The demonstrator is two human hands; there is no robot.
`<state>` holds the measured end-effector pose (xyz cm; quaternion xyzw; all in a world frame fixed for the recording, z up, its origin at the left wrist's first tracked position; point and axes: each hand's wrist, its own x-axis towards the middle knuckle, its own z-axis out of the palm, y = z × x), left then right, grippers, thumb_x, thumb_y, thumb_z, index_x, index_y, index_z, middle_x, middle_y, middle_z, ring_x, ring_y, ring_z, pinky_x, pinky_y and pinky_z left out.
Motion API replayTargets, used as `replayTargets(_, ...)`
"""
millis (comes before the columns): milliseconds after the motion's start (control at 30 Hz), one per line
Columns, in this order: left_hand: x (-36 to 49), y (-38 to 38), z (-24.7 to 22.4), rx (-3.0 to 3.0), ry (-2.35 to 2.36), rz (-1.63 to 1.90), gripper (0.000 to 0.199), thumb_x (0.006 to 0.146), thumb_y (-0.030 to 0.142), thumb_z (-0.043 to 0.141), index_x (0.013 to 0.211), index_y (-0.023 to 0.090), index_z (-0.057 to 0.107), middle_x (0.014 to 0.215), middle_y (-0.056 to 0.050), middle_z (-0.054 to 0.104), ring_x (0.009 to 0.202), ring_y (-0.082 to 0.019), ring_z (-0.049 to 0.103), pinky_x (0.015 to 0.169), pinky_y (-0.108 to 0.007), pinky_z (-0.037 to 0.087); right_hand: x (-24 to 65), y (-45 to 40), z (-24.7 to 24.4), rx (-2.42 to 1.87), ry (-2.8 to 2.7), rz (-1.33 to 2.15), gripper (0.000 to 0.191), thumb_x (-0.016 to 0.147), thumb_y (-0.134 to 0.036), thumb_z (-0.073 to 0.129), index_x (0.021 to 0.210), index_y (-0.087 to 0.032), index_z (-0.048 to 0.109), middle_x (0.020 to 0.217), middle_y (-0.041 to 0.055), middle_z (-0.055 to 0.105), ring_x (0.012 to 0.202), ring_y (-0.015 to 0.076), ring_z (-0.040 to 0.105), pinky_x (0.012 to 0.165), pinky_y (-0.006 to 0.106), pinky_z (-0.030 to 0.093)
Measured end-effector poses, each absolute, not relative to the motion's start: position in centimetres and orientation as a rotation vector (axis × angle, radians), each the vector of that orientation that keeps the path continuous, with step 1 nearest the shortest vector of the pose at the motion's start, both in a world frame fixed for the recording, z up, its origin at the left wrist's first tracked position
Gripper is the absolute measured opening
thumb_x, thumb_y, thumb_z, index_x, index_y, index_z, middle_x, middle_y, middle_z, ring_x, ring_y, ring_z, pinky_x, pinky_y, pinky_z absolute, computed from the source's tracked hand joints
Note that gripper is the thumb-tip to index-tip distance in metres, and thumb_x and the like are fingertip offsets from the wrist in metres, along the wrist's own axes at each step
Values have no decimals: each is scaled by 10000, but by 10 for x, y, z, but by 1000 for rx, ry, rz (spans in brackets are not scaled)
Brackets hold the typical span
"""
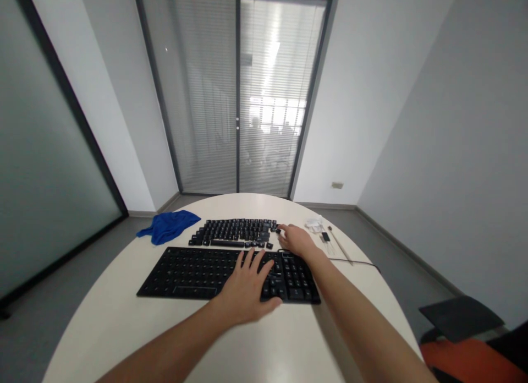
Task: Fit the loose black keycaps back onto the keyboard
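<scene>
A black keyboard [190,270] lies flat before me, its left and middle part stripped of keycaps and its number pad at the right still capped. My left hand [244,289] rests on the keyboard right of its middle, fingers spread. Beyond the keyboard, loose black keycaps [237,230] lie in rows, with a long space bar [226,243] along their near side. At the right end of those rows, my right hand [297,240] pinches a small black keycap [278,231] between fingertips and thumb, partly hidden by the fingers.
A blue cloth [171,226] lies at the left of the round white table [111,306]. To the right are a crumpled white item [314,224], a small black-headed tool with wire prongs [325,237], a thin stick [340,244] and the cable [358,261]. An orange chair [470,361] stands at lower right.
</scene>
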<state>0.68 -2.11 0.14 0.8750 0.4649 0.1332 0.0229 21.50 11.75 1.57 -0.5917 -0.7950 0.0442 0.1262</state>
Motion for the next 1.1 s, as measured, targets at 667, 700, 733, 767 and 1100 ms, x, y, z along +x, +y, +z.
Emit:
replayTargets(667,3,-16,9,2614,1437,552,622,950,492,502,1468,158,414,1519,-123,456,1420,-324,362,1193,-523,237,212,39,20,-1174,-1944,862,277,851,-358,643,1027,-157,717,908,53,772,864,213,704,849,338,526)
replayTargets(700,0,-14,10,2610,1414,577,585,954,458,510,1455,166,430,1495,-114,487,1396,-307,397,1184,-500,267,212,37,20,-1159,-1957,881,284,855,-372,641,1024,-159,722,922,54,773,877,218,702,861,349,525)
replayTargets(733,-2,-12,10,2605,1398,606,540,960,423,513,1435,172,455,1468,-107,518,1372,-292,429,1172,-479,296,213,35,20,-1150,-1976,893,287,858,-381,640,1020,-162,727,935,55,774,892,223,700,872,358,523)
replayTargets(767,-5,-9,10,2602,1388,634,501,962,387,518,1414,175,477,1444,-102,543,1346,-280,458,1159,-463,322,213,34,20,-1143,-1997,902,287,861,-388,639,1017,-165,732,948,56,775,907,227,698,884,367,521)
replayTargets(1100,-8,7,1,2556,1367,804,352,950,274,560,1293,198,571,1285,-82,660,1188,-254,596,1060,-427,436,214,31,21,-1090,-2057,848,205,849,-347,677,979,-210,757,1016,51,764,982,235,689,963,385,502)
